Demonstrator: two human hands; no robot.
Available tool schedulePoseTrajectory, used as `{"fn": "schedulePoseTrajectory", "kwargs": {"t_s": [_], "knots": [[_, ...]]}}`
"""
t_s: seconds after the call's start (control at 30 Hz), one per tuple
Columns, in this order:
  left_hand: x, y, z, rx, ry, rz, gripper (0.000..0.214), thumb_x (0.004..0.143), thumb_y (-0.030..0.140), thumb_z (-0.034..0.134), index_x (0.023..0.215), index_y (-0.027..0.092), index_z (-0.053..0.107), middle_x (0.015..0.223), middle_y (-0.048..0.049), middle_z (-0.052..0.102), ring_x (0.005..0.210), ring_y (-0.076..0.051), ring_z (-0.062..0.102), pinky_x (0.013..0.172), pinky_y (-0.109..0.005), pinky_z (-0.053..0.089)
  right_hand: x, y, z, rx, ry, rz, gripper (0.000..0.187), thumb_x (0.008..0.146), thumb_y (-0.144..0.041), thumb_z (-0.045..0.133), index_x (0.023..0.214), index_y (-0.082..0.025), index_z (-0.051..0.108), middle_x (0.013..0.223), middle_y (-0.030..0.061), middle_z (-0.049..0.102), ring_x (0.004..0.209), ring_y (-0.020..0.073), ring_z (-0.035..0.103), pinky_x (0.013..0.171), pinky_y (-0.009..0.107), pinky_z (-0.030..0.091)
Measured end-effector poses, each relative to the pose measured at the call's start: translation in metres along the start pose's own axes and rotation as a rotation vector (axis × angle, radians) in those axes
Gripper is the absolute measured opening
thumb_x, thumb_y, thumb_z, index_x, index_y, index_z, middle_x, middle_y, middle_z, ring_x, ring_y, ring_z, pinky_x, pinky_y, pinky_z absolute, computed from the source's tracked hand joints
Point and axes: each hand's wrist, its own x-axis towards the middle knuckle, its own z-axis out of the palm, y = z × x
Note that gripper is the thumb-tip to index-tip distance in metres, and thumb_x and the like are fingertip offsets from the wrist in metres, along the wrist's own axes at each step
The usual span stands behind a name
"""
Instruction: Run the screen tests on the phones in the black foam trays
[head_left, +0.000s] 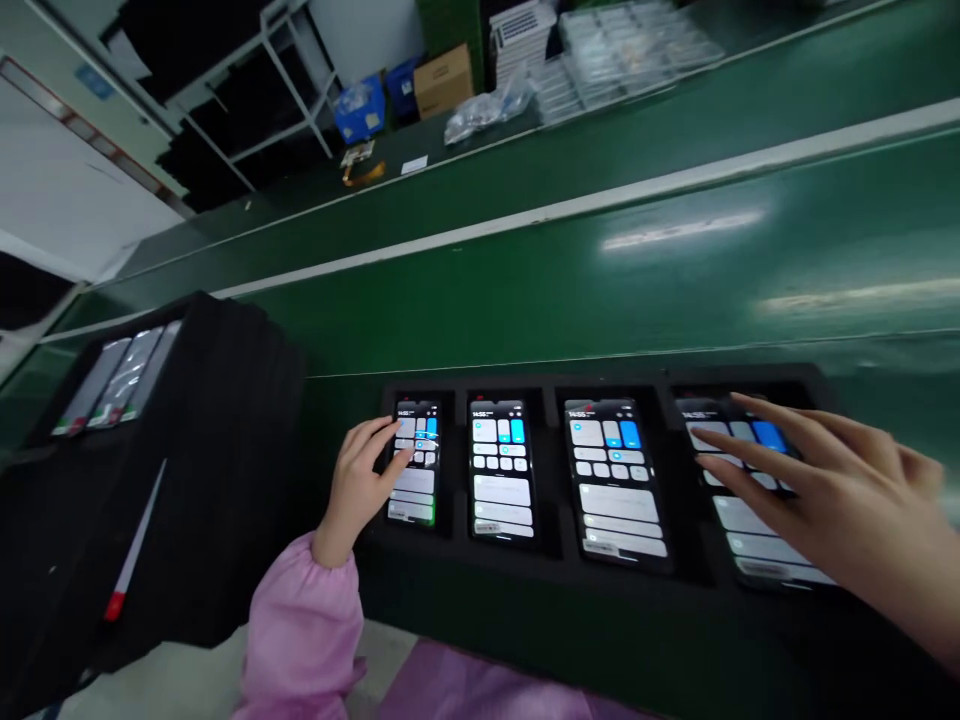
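Several lit smartphones lie face up in a row, each in its own slot of a black foam tray (510, 382). At the left end, my left hand (362, 480) reaches over the leftmost smartphone (412, 482), its fingertips at the upper part of the screen. My right hand (840, 490) hovers over or touches the rightmost smartphone (772, 545), fingers spread and covering part of its display. Between the hands are two more, a second smartphone (501, 490) and a third smartphone (616, 500). All show panels of grey and blue tiles. Neither hand grips anything.
A stack of black foam trays (225, 400) stands at the left, with wrapped items in the top one. A white strip with a red end (135, 550) lies against it. Behind the green bench (450, 310) are blue bins (360, 110), a cardboard box (444, 82) and clear plastic trays (630, 50).
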Motion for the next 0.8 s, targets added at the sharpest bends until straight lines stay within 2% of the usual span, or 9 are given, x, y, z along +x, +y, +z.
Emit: {"fn": "schedulePoseTrajectory", "kwargs": {"t_s": [0.1,0.2,0.3,0.47,0.6,0.7,0.8], "knots": [[0.000,0.001,0.001,-0.001,0.004,-0.001,0.034,0.105,0.043,0.059,0.131,0.025,0.072,0.131,-0.0100,0.071,0.125,-0.026,0.065,0.108,-0.044,0.056,0.001,-0.001,0.001,0.023,-0.004,0.001,0.058,0.111,-0.058,0.031,0.115,-0.023,0.078,0.139,0.0162,0.067,0.121,0.0499,0.059,0.079,0.062,0.046],[0.000,0.001,0.005,-0.009,0.006,0.003,0.033,0.104,0.043,0.060,0.127,0.025,0.075,0.132,-0.0112,0.069,0.125,-0.028,0.063,0.107,-0.046,0.056,0.004,-0.002,0.000,0.012,0.034,-0.013,0.053,0.111,-0.053,0.037,0.109,-0.022,0.079,0.133,0.0165,0.070,0.116,0.0471,0.061,0.078,0.058,0.044],[-0.001,0.000,0.008,-0.020,0.013,0.014,0.032,0.104,0.042,0.061,0.126,0.025,0.076,0.132,-0.0119,0.068,0.126,-0.030,0.061,0.107,-0.048,0.055,0.011,-0.010,-0.005,-0.040,0.036,-0.018,0.048,0.111,-0.050,0.042,0.103,-0.022,0.080,0.137,0.0164,0.068,0.118,0.0435,0.061,0.082,0.054,0.042],[-0.003,-0.003,0.011,-0.022,0.031,0.050,0.031,0.104,0.040,0.061,0.127,0.026,0.076,0.132,-0.0125,0.067,0.126,-0.031,0.060,0.107,-0.051,0.055,0.031,-0.051,-0.011,0.008,0.005,-0.097,0.038,0.111,-0.045,0.047,0.115,-0.024,0.078,0.144,0.0143,0.065,0.123,0.0374,0.060,0.090,0.051,0.042],[0.000,-0.006,0.008,0.007,0.028,0.088,0.032,0.105,0.040,0.058,0.126,0.024,0.076,0.131,-0.0139,0.067,0.124,-0.032,0.061,0.103,-0.052,0.057,0.046,-0.077,0.002,0.050,-0.063,-0.133,0.034,0.111,-0.043,0.048,0.118,-0.028,0.077,0.150,0.0131,0.062,0.128,0.0332,0.058,0.096,0.050,0.040],[0.003,0.005,0.005,0.057,0.016,0.097,0.032,0.106,0.040,0.056,0.125,0.022,0.075,0.129,-0.0157,0.067,0.122,-0.033,0.062,0.105,-0.058,0.054,0.049,-0.080,0.014,0.049,-0.071,-0.127,0.032,0.110,-0.043,0.050,0.114,-0.028,0.078,0.150,0.0132,0.062,0.128,0.0329,0.057,0.097,0.050,0.038],[0.008,0.032,0.006,0.093,-0.017,0.118,0.031,0.106,0.040,0.057,0.127,0.024,0.075,0.134,-0.0157,0.068,0.128,-0.035,0.060,0.117,-0.070,0.040,0.048,-0.078,0.019,0.053,-0.057,-0.133,0.031,0.110,-0.042,0.051,0.113,-0.029,0.079,0.149,0.0121,0.064,0.127,0.0333,0.057,0.097,0.050,0.037]]}}
